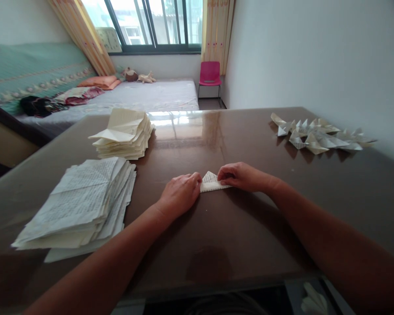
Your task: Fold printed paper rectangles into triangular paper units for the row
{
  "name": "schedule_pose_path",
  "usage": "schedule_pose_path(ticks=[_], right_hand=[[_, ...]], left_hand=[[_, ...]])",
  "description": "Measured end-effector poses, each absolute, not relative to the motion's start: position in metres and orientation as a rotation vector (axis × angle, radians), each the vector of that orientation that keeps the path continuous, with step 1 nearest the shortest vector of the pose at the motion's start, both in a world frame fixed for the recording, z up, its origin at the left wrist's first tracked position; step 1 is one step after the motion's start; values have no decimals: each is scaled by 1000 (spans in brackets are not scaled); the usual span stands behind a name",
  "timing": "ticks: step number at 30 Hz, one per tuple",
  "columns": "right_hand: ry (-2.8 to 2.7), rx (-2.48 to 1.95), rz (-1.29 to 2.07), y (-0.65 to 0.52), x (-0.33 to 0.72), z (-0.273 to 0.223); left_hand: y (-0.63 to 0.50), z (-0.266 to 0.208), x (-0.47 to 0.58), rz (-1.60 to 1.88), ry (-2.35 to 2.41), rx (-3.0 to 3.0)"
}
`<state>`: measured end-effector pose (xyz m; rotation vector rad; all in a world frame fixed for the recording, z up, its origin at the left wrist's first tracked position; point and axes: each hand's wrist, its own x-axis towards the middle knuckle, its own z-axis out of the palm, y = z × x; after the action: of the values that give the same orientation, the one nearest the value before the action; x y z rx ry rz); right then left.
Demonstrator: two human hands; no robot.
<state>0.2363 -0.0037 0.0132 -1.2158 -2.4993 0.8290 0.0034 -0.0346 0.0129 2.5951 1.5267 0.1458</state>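
Observation:
A folded sheet of paper (213, 185) with writing on it lies on the brown table (249, 236), shaped as a small triangle above a flat band. My left hand (181, 191) grips its left end, fingers curled together at the edge. At the other end, my right hand (239, 176) pinches the paper between thumb and fingers. Both hands hide the paper's outer corners. Nearest my left forearm is a stack of handwritten sheets (75, 197).
Behind that stack rises a pile of cream folded papers (124, 133). Several folded paper boats (318, 135) stand at the far right, by the wall. Past the table are a bed (157, 96) and a pink chair (210, 73) below the window.

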Motion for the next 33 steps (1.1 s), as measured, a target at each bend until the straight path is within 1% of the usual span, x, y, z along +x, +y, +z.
schedule_pose_path(ticks=[4, 11, 15, 19, 33], right_hand=[[-2513, -1206, 703, -3, 235, 12], [-2538, -1185, 677, -3, 234, 12], [-2547, -1192, 659, -4, 234, 11], [-2540, -1193, 672, -3, 235, 9], [-2534, -1220, 665, -3, 234, 10]], left_hand=[[-37, 13, 8, 72, 1558, 2651], [-44, 8, 12, 48, 1614, 2801], [-49, 11, 16, 170, 1378, 3012], [-49, 12, 17, 91, 1155, 3081], [-51, 7, 15, 51, 1130, 3137]])
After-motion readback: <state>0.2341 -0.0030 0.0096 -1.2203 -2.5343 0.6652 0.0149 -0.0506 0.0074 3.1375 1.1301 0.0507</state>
